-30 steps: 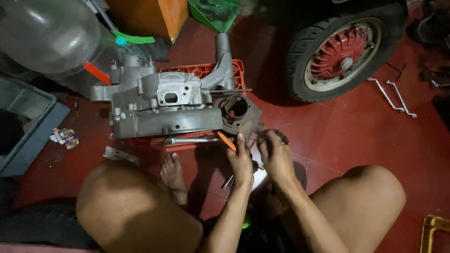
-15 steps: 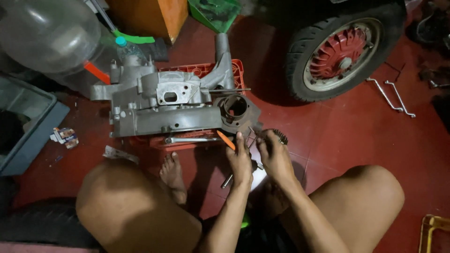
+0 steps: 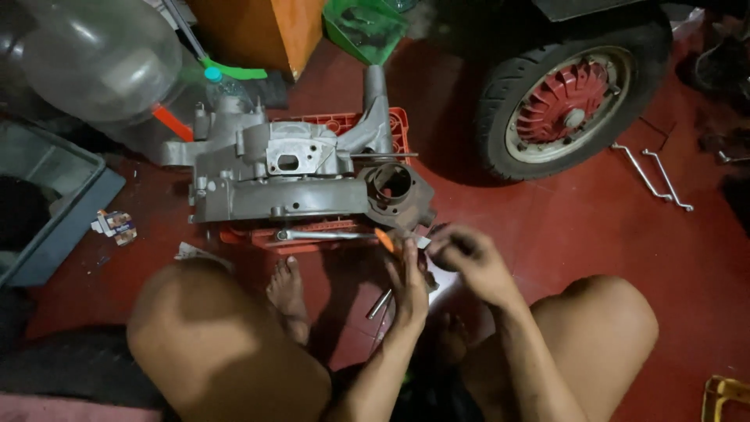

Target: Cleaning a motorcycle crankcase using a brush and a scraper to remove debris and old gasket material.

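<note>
One engine case (image 3: 289, 176) on one red crate (image 3: 394, 125), one wheel (image 3: 566, 105). Left hand (image 3: 408, 285) pinches an orange tool (image 3: 384, 239) — right hand (image 3: 469, 262), curled, has shifted slightly rightward since earlier, grip unclear.

Both hands are held close together between the bent knees, left hand (image 3: 408, 283) extended flat, right hand (image 3: 469, 262) curled.

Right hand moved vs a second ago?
Yes. The right hand has shifted slightly right, away from the engine case's round opening. The left hand stays beside the orange-handled tool.
</note>
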